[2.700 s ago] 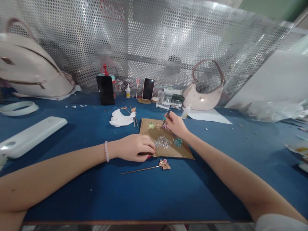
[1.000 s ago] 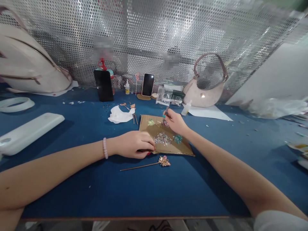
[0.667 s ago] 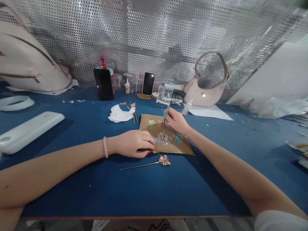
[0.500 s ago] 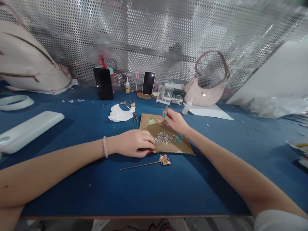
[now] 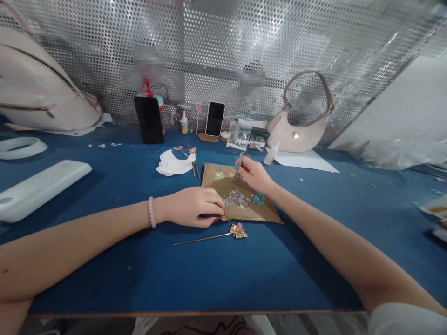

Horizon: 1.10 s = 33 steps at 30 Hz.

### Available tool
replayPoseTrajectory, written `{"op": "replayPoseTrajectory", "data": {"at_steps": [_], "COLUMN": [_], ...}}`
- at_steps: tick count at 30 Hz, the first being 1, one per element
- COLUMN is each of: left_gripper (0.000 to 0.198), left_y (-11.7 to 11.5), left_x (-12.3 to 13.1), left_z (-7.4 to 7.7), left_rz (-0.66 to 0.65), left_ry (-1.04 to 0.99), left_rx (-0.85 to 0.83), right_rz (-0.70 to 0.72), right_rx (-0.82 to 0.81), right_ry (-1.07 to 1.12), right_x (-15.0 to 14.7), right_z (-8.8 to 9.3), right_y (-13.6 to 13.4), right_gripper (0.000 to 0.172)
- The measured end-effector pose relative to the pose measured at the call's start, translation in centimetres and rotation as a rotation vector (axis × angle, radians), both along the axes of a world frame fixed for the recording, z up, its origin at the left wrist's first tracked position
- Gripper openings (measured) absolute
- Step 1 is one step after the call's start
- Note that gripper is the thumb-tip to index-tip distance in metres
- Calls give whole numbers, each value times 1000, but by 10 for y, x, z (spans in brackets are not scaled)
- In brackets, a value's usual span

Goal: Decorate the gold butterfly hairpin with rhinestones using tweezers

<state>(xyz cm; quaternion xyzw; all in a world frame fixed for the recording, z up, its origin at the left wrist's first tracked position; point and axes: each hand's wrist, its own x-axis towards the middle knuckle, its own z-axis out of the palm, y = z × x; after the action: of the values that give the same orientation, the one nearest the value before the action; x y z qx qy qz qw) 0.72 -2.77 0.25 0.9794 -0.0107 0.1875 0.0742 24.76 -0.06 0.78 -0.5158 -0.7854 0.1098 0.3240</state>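
Observation:
My left hand (image 5: 195, 207), its fingers curled, grips the near left edge of a piece of cardboard (image 5: 258, 215). In my right hand (image 5: 254, 173) is a slim grey tool that looks like tweezers (image 5: 240, 158), pinched upright over the far part of the cardboard. Below its fingers lies a small pile of stones, partly hidden. Silvery rhinestones (image 5: 237, 198), teal stones (image 5: 258, 199) and pale green stones (image 5: 220, 174) sit in separate heaps on the cardboard. In front of it rests a hairpin (image 5: 239, 231) with a gold flower head and a pink stone.
More hairpins (image 5: 192, 151) lie beside crumpled white paper (image 5: 172, 164). Behind stand two phones (image 5: 149, 120), a glue bottle (image 5: 184, 123) and clear bags (image 5: 239, 135). Another small bottle (image 5: 271, 154) is near a handbag (image 5: 302, 132). A white power bank (image 5: 45, 188) and tape roll (image 5: 21, 148) are left.
My right hand dips very slightly with the tool over the small pile. My left hand stays on the cardboard edge, and the whole view shifts a little.

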Motion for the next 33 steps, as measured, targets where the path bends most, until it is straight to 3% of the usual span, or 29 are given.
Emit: {"op": "replayPoseTrajectory", "data": {"at_steps": [33], "left_gripper": [23], "left_y": [-1], "left_x": [1], "left_z": [2], "left_rz": [-5], "left_ry": [-12], "left_rx": [8], "right_rz": [67], "right_rx": [-18], "right_ry": [65], "right_x": [-4], "right_z": [-1], "right_y": [-2], "right_gripper": [4]}}
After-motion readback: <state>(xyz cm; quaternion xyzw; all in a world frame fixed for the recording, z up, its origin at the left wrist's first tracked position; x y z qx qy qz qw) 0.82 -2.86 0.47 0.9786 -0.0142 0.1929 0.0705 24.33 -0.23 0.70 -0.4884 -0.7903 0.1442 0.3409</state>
